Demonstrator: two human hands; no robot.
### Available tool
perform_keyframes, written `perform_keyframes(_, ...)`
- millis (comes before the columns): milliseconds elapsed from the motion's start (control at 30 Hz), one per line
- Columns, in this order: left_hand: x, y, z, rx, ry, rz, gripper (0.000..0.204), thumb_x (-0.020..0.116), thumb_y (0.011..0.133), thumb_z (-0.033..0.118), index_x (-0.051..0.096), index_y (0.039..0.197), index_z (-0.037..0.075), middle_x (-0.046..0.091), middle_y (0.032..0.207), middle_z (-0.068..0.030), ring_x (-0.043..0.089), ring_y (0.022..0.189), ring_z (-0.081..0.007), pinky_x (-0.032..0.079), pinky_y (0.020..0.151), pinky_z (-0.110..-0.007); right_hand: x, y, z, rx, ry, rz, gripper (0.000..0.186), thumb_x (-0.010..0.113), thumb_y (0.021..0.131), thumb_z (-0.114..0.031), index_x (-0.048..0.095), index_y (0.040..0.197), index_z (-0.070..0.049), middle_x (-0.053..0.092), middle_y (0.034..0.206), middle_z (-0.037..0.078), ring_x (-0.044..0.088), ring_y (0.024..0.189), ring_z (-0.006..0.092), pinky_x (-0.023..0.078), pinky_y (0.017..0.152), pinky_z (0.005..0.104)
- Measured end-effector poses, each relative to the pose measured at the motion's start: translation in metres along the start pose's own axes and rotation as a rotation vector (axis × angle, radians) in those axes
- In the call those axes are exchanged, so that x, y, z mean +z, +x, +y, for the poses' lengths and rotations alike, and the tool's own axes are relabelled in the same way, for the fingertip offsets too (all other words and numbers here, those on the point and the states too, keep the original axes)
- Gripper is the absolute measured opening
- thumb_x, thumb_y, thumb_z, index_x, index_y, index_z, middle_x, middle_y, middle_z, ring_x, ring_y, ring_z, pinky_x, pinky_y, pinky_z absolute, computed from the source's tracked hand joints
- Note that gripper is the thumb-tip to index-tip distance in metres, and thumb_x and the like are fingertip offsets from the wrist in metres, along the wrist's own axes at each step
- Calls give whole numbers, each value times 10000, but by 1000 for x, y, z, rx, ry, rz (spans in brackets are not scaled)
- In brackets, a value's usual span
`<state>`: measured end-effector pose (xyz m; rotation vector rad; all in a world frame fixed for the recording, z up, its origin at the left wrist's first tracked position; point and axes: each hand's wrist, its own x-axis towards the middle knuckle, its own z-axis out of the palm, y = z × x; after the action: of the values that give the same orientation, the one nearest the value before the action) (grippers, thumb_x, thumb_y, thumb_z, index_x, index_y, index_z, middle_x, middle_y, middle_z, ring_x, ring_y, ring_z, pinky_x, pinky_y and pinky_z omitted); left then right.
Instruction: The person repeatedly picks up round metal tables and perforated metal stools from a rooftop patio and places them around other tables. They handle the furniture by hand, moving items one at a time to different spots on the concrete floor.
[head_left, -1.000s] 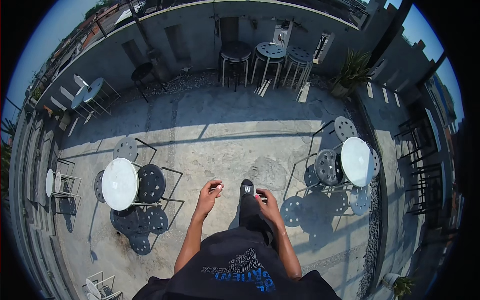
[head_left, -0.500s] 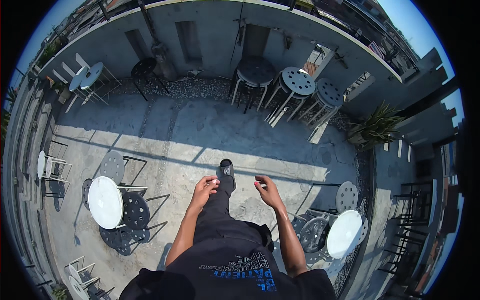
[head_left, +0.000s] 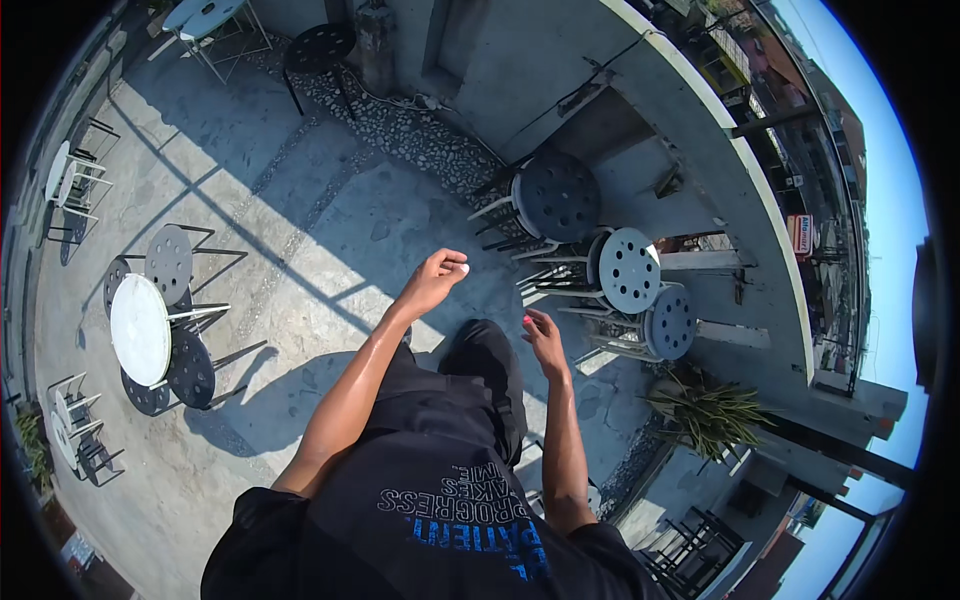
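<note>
My left hand (head_left: pixel 433 284) is raised in front of me over the shaded floor, its fingers bent inward. A tiny pale spot shows at its fingertips; I cannot make out whether that is something held. My right hand (head_left: pixel 546 342) hangs loosely bent with its fingers a little apart, a pinkish-red spot at one fingertip. Neither hand touches the furniture. Beyond the right hand, and nearest to it, is a stack of stools with a pale grey seat (head_left: pixel 629 270) full of round holes. A dark stack (head_left: pixel 558 196) stands to its left, a blue-grey one (head_left: pixel 670 323) to its right.
At left, a white round table (head_left: pixel 140 328) has grey and black stools around it. A black stool (head_left: pixel 320 47) and folding tables (head_left: pixel 208 18) stand by the far wall. Pebbles (head_left: pixel 400 137) edge the floor. A spiky plant (head_left: pixel 708 410) grows at right.
My view has swung to the right and moved nearer the stool stacks. Both hands are higher in view, the left one more so. The right-hand white table has left the view.
</note>
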<state>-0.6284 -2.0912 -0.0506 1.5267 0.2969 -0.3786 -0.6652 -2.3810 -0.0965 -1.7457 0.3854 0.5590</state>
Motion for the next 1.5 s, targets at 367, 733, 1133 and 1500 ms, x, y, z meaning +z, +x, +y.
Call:
perform_keyframes(367,128,201,-29,-422,-15,270,906,787,684,429,361,1344,-22,393,1359,-216,385,1277,-316,346,1035,-386,-225,405,14,-331,-803,305,534,451,933,-413,541,1121,79,558,1123,290,518,1052,445,410,891,434)
perform_keyframes(733,215,364,-179,-400,-407,487,1229,877,527,416,145,1392,-59,359,1338,-273,391,1249,-353,364,1036,-399,-218,531,-44,444,115,-102,793,339,880,-670,310,1417,-88,356,1436,93,377,1279,293,289,1060,415)
perform_keyframes(1133,175,306,-172,-295,-804,530,1139,890,542,345,207,1380,-13,454,1258,-228,452,1191,-296,357,1016,-398,-206,516,-28,331,107,-322,516,335,945,-470,477,1252,-80,536,1209,49,511,1105,229,418,939,380)
perform_keyframes(1500,136,129,-189,-226,-938,841,799,759,700,403,351,1305,79,492,1188,-141,465,1130,-250,354,959,-373,-69,358,-52,205,-26,-291,494,339,947,-422,460,1257,-57,523,1186,112,525,1072,252,426,899,376)
